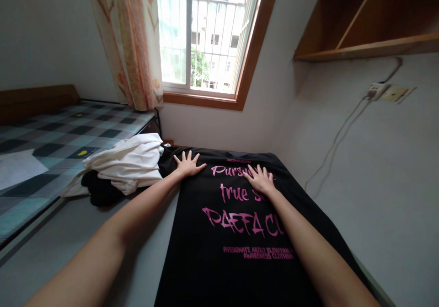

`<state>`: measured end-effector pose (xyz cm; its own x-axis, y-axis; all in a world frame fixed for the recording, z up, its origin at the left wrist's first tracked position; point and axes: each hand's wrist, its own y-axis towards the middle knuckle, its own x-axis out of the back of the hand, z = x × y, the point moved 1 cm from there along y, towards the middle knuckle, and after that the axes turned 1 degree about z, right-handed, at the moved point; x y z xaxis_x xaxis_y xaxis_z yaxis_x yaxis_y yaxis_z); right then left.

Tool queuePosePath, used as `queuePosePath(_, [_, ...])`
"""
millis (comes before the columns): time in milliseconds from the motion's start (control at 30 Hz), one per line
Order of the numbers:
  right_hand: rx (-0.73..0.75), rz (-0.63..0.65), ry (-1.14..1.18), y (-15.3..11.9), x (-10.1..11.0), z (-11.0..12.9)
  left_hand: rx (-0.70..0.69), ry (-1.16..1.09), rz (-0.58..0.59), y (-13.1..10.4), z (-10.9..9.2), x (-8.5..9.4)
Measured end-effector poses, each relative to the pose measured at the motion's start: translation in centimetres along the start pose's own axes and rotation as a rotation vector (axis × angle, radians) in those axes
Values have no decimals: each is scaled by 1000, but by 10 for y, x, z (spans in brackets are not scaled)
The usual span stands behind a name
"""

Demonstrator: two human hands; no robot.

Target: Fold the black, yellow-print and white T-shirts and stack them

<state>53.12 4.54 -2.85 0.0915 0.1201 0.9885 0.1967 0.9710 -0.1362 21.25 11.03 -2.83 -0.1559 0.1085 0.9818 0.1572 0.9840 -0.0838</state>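
A black T-shirt point(199, 261) with pink lettering lies spread out on a pale tabletop point(147, 261). My left hand point(188, 165) rests flat on its upper left part, fingers spread. Over the top lines of lettering, my right hand point(260, 179) also lies flat with its fingers apart, covering some of the letters. Neither hand grips the cloth. To the left of my left hand is a heap of white clothing point(133, 158), with a black cloth point(101, 190) partly under it.
A bed with a checked mattress point(113, 124) stands at the left, a sheet of paper point(20, 167) on it. Ahead are a curtain point(137, 46) and a window point(206, 37). A wooden shelf point(370, 48) and a socket with cables point(375, 89) are on the right wall.
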Motion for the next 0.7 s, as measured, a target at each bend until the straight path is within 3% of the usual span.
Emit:
queuePosePath(267, [29,-18,5,40,1,1,-7,-6,-1,32,6,4])
queuePosePath(500, [34,-61,18,44,3,1,-60,-20,-64,39,5,1])
queuePosePath(700, [66,-131,68,30,-2,-2,-247,-1,-377,15,2,1])
